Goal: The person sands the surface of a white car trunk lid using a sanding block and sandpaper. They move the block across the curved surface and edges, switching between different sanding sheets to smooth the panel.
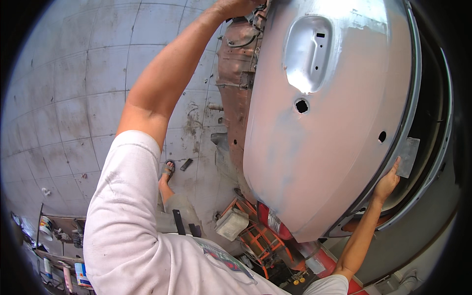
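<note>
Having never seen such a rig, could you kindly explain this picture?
There is no machine here: a person works bare-handed, seen from above through a wide fisheye camera worn on the head, which bends straight edges. The right hand holds a flat grey sheet at the edge of a pinkish car body panel with a shiny recess. The left hand is partly cut off at the top, so its grip is unclear. A small dark block lies on the tiled floor.

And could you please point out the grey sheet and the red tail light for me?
Grey sheet (409, 158), head view: middle of its flat face.
Red tail light (272, 221), head view: middle of its lens.
</note>
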A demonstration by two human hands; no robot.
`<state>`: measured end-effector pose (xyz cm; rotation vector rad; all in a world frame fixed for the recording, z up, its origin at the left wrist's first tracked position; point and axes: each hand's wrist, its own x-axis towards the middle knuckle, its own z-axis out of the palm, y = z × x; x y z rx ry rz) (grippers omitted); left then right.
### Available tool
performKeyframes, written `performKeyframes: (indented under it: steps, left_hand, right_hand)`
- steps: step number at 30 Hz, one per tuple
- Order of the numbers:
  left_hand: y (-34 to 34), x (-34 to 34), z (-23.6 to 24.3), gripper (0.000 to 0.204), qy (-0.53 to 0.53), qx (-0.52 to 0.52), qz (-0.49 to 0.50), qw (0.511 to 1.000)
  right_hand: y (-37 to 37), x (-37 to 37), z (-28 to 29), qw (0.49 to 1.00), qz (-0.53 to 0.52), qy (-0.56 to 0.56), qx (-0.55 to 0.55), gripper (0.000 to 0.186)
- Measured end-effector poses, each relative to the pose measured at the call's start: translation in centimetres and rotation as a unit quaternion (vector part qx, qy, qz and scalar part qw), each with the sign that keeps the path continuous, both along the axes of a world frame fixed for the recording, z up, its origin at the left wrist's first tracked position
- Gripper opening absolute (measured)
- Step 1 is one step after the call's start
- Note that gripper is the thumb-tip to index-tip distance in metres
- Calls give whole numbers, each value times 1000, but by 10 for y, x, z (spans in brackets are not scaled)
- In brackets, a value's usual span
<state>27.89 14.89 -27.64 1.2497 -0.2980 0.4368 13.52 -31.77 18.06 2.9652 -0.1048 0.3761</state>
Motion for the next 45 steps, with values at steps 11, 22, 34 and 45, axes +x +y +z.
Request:
performKeyframes:
  steps: [11, 22, 34, 45]
  left_hand:
    - [-139, -383, 45, 70, 186, 130, -118, 967]
    - [-55, -341, 92, 35, 253, 322, 219, 886]
    - [-125, -262, 201, 44, 199, 362, 189, 891]
    - [-87, -185, 117, 48, 87, 469, 276, 835]
  right_hand:
    - [-14, 2, 8, 989, -49, -1, 137, 56]
    - [64, 4, -10, 994, -24, 26, 104, 75]
    - [45, -10, -18, 988, -16, 1, 153, 61]
    - [11, -11, -13, 999, 31, 13, 38, 46]
